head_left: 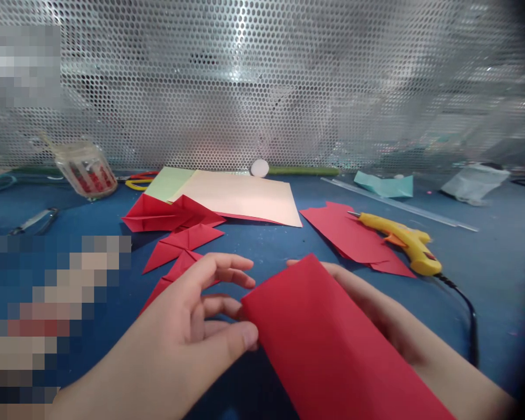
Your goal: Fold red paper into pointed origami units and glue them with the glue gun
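A folded red paper strip point(328, 332) tilts up in front of me, its near end running out of view at the bottom. My right hand point(376, 303) supports it from behind and the right, with most of the fingers hidden by the paper. At its left corner is my left hand point(210, 309), fingers curved and apart, the thumb tip right at the paper's edge. Beyond this hand lie several folded red paper pieces point(186, 238) with pointed ends, partly overlapping.
Cream paper point(240, 192) and green paper point(168, 182) lie at the back. A yellow glue gun point(402, 236) rests on red paper sheets point(345, 233) at right. Clear glue sticks point(398, 204), scissors point(140, 182), a jar point(87, 169) and a utility knife point(35, 220) are also there.
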### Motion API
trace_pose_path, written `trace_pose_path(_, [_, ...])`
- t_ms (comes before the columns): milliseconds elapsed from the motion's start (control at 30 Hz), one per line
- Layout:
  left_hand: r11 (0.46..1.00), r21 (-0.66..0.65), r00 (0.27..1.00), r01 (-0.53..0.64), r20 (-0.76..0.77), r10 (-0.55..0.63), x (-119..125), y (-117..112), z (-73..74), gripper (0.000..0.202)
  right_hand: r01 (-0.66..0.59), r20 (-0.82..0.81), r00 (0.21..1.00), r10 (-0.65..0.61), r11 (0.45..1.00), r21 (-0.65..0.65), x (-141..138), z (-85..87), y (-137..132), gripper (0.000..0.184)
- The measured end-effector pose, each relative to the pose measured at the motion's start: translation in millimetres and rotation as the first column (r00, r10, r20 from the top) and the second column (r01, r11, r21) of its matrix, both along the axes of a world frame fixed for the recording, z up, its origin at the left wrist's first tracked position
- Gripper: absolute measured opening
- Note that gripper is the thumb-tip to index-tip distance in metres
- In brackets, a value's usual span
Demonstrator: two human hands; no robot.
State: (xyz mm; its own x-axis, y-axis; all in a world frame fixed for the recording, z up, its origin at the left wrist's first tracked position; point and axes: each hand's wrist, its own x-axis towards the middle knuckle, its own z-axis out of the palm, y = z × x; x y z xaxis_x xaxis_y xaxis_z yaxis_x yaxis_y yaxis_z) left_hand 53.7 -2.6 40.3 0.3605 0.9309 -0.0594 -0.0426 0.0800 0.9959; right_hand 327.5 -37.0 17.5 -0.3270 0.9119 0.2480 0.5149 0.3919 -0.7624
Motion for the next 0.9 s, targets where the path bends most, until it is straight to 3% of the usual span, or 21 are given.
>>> trace_pose_path(133, [0.975, -0.222, 1.0, -0.013, 0.013, 0.017, 5.2, 6.1, 6.5, 0.042, 0.015, -0.092, 0.996, -0.02, 0.998, -0.055, 3.8, -3.2, -3.8, 0.076])
trace_pose_path(333, [0.96, -0.28, 0.998, 0.011, -0.057, -0.028, 4.4, 6.6, 13.7, 0.036, -0.017, -0.094, 0.996, -0.001, 0.982, -0.187, -14.7, 7.5, 0.8, 0.07])
trace_pose_path(500, [0.955, -0.297, 0.997, 0.012, -0.07, -0.034, 5.3, 3.0, 16.5, 0.019, -0.016, -0.137, 0.99, -0.026, 0.955, -0.295, -26.3, 18.8, 7.2, 0.061])
trace_pose_path(700, [0.985, -0.171, 0.992, 0.018, -0.12, -0.039, 0.3, 4.0, 3.9, 0.029, -0.056, -0.28, 0.955, -0.096, 0.869, -0.492, -29.1, 15.5, 1.1, 0.047])
trace_pose_path(800, [0.995, -0.067, 0.983, 0.07, -0.164, -0.08, 1.9, 3.4, 11.5, 0.024, -0.153, -0.357, 0.93, -0.091, 0.786, -0.599, -29.4, 14.7, -0.7, 0.035])
trace_pose_path(900, [0.996, 0.036, 0.958, 0.077, -0.279, -0.064, 3.6, 3.1, 19.4, 0.02, -0.171, -0.363, 0.927, -0.093, 0.757, -0.631, -29.6, 15.8, 2.4, 0.034])
